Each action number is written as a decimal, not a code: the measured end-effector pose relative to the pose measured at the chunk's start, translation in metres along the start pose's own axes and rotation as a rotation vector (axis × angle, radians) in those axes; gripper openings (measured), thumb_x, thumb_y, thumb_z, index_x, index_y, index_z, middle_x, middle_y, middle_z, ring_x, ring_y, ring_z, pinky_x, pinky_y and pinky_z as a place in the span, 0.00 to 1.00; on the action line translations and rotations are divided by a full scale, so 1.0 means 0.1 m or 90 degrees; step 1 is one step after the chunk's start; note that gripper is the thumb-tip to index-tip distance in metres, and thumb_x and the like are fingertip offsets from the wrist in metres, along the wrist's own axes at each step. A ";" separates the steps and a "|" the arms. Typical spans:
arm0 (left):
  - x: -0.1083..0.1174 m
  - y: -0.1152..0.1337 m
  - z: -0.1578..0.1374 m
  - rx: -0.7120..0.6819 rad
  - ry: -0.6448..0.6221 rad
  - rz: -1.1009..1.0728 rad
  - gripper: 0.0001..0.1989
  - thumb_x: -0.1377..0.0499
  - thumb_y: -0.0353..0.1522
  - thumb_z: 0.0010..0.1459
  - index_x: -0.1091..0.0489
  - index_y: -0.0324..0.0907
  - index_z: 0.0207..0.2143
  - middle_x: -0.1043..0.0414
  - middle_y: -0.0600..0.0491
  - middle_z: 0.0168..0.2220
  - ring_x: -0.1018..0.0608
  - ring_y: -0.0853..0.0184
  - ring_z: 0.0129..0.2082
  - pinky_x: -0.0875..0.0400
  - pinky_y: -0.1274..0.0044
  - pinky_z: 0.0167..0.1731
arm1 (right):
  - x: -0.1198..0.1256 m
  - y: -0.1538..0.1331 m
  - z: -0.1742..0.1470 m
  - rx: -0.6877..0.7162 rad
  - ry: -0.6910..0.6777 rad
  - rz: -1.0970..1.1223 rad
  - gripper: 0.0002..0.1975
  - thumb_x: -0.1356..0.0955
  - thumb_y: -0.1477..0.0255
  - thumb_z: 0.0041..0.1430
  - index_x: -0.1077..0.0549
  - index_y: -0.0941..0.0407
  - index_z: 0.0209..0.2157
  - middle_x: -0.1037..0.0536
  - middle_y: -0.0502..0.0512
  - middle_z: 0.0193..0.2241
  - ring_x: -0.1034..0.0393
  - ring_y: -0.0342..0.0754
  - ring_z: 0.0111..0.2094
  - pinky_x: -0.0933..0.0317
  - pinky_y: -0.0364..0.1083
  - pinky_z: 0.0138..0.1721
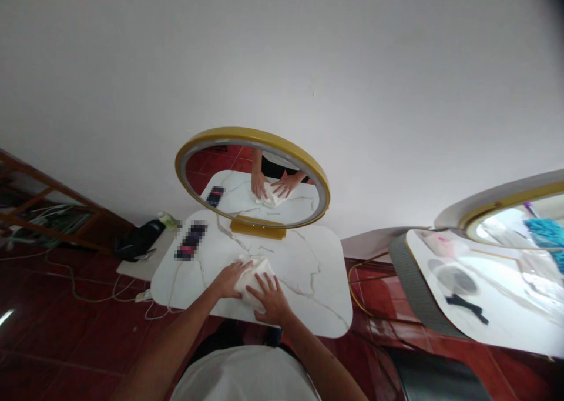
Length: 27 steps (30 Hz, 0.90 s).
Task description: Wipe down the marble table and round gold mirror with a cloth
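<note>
A crumpled white cloth (259,267) lies on the white marble-patterned table (326,295), close to its front edge. My left hand (230,278) rests on the cloth's left side with its fingers stretched out. On the right side of the cloth, my right hand (272,302) lies flat with its fingers spread. Behind the cloth stands a round gold-framed mirror (247,133) on a gold base (258,229), and both hands and the cloth are reflected in it. What lies under the cloth is hidden.
A dark, pixelated flat object (191,240) lies at the table's left. Cables (83,298) run over the red floor beside a black bag (140,239). To the right are a second table (506,324) with a black strip (467,308), another mirror (511,204) and a black seat (436,374).
</note>
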<state>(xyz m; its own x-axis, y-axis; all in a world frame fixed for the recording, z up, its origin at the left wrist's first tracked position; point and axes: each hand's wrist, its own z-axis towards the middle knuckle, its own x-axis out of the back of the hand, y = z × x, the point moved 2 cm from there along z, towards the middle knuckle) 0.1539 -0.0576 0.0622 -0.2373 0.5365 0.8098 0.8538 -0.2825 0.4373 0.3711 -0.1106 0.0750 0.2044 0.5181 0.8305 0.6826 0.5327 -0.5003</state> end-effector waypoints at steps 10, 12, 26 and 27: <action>0.17 -0.23 0.03 -0.105 -0.087 -0.270 0.38 0.35 0.39 0.42 0.38 0.48 0.58 0.31 0.52 0.53 0.27 0.60 0.49 0.33 0.71 0.49 | -0.13 -0.08 0.17 -0.052 0.047 0.005 0.39 0.35 0.54 0.55 0.58 0.36 0.64 0.68 0.44 0.67 0.72 0.62 0.66 0.82 0.65 0.60; 0.17 -0.31 0.00 -0.094 -0.082 -0.190 0.41 0.34 0.38 0.42 0.41 0.49 0.60 0.33 0.51 0.54 0.29 0.59 0.51 0.35 0.69 0.52 | -0.16 -0.14 0.22 -0.046 0.028 0.022 0.38 0.35 0.53 0.55 0.57 0.36 0.64 0.67 0.45 0.67 0.71 0.61 0.67 0.80 0.65 0.61; -0.29 -0.83 -0.41 -0.156 0.057 -0.070 0.20 0.53 0.34 0.65 0.40 0.55 0.58 0.43 0.55 0.62 0.39 0.62 0.62 0.47 0.59 0.61 | -0.54 -0.30 0.59 -0.164 0.037 0.030 0.34 0.38 0.56 0.60 0.56 0.36 0.64 0.58 0.46 0.67 0.65 0.60 0.66 0.65 0.62 0.63; -0.27 -0.87 -0.35 -0.158 0.060 -0.077 0.20 0.54 0.34 0.65 0.41 0.55 0.59 0.43 0.55 0.63 0.40 0.63 0.62 0.48 0.59 0.62 | -0.53 -0.28 0.65 -0.176 0.044 0.022 0.33 0.38 0.56 0.61 0.57 0.36 0.64 0.57 0.46 0.67 0.65 0.60 0.66 0.64 0.62 0.62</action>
<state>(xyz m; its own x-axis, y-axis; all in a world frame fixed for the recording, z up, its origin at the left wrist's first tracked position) 0.0696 -0.0755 0.0155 -0.3821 0.5056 0.7736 0.6799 -0.4132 0.6058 0.2950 -0.1093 0.0294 0.2718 0.4804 0.8339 0.8383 0.3074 -0.4504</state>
